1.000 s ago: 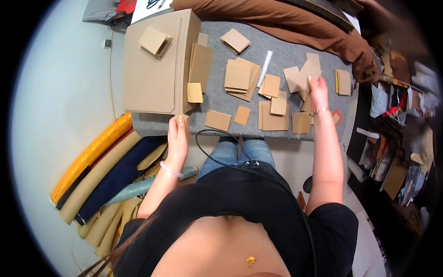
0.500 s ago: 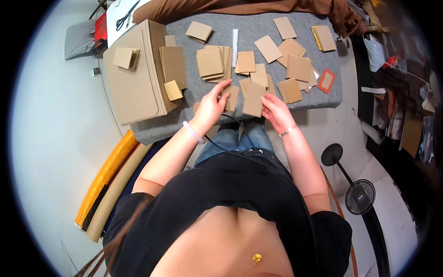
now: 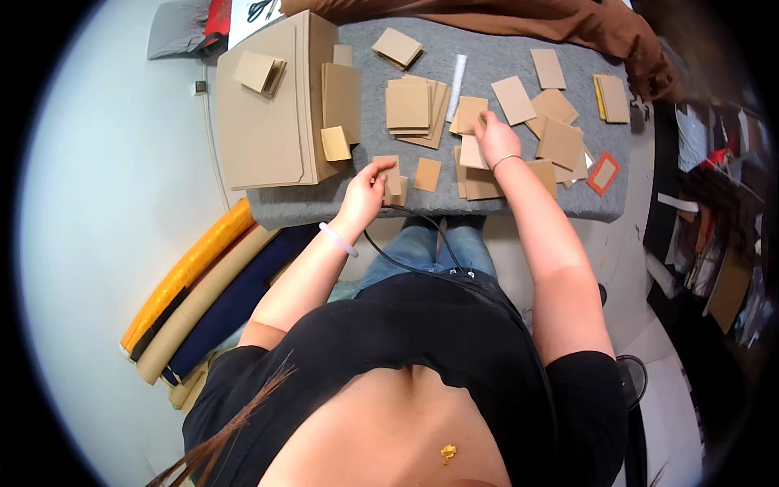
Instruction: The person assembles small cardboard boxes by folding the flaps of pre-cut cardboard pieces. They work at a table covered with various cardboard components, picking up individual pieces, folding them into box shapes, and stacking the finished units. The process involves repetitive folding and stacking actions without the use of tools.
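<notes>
My left hand (image 3: 367,193) is by the table's near edge, its fingers curled round a small brown cardboard piece (image 3: 391,173). A short cardboard piece (image 3: 398,195) shows just below that one. To the right of it, a small tan card (image 3: 428,174) lies flat on the grey cloth. My right hand (image 3: 497,140) reaches over the middle pile, fingers bent and pinched at the edge of a tan card (image 3: 468,112). Its fingertips partly hide the contact. Beneath this hand lie another card (image 3: 473,152) and larger cardboard pieces (image 3: 480,185).
A big cardboard box (image 3: 268,122) stands at the left with a small stack (image 3: 258,71) on top. Card stacks (image 3: 408,105) fill the table's middle and right. An orange-framed card (image 3: 603,173) lies far right. Brown fabric (image 3: 519,12) runs along the back; fabric rolls (image 3: 195,272) lean at lower left.
My right hand has moved away from the near edge to the middle pile, and the cardboard it held is no longer lifted there. My left hand has closed round a small piece. The view has shifted.
</notes>
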Available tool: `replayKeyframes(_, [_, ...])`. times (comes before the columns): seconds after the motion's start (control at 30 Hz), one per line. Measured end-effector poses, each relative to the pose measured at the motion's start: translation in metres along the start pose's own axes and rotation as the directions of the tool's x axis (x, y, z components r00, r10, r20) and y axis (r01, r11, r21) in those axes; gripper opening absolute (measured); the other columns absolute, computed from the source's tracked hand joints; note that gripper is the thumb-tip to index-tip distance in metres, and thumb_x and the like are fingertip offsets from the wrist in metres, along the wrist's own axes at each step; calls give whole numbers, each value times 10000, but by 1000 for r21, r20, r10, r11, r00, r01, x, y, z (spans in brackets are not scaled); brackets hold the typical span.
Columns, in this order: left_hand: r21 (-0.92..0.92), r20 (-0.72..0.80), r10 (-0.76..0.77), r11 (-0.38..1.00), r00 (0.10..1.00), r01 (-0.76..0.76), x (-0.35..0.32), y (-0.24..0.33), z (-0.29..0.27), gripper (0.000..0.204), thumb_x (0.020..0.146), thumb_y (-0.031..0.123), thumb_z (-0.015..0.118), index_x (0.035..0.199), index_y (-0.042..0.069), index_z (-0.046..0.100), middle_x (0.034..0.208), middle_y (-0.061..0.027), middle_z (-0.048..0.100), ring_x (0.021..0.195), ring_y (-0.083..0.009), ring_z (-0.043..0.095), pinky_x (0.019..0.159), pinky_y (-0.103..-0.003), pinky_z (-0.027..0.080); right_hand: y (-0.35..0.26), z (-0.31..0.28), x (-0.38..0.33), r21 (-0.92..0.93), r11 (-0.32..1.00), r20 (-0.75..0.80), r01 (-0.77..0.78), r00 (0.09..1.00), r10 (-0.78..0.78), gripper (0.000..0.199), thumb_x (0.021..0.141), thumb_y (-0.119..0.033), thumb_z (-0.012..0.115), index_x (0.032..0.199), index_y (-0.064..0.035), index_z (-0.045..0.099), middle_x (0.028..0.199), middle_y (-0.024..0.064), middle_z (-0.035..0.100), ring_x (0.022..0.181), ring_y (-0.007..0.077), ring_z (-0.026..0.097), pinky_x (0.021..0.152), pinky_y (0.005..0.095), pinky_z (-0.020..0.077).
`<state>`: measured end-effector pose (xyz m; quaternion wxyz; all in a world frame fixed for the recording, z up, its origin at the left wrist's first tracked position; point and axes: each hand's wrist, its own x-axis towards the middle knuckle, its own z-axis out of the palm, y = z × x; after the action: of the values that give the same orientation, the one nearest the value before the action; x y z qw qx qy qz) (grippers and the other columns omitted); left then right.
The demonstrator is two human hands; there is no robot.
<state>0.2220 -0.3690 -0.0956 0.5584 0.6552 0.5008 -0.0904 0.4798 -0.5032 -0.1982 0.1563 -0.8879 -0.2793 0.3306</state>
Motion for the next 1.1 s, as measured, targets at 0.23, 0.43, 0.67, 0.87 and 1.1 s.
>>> replayKeyframes(0.23, [207,-97,-57,975,994,76,82,-78,3,654,935,153,628,1521,171,339,1067,-186,642,890,-314,648,769,-386,571,-16,13,20,-344,922,99,177,983,-152,443,925,-251,583,1307,-32,532,915,223,713,843,365,707,727,451,565])
replayKeyframes(0.43, [555,-175,355,806,918,-206,62,-61,14,601,932,231,654,1435,-1,420,1352,-219,547,1238,-376,545,1094,-420,406,8,-49,-25,528,848,-118,48,993,18,312,976,-323,600,839,-43,590,647,51,630,531,171,578,505,306,452])
replayKeyframes(0.67, [-743,299,300,669,906,24,-25,102,15,433,1005,228,592,1377,30,498,1296,-98,601,1191,-175,577,1030,-323,463,-56,-105,-130,897,327,327,-297,944,-41,271,982,-344,622,841,-119,567,589,-35,512,468,61,418,460,208,337])
replayKeyframes(0.87, [-706,197,333,700,922,-102,-52,142,9,389,952,206,678,1276,25,561,1142,-54,660,1039,-137,637,931,-307,519,-98,-119,-170,962,271,-38,37,999,-2,236,985,-215,635,1117,-32,567,740,-13,610,659,39,528,587,193,412])
replayKeyframes(1.1, [-703,50,365,674,930,-227,-66,151,1,382,919,213,722,1212,15,577,1106,-71,667,962,-148,653,819,-318,547,-95,-128,-190,962,228,-151,151,988,-17,158,1015,-198,573,1011,-45,532,708,18,613,523,43,474,503,202,374])
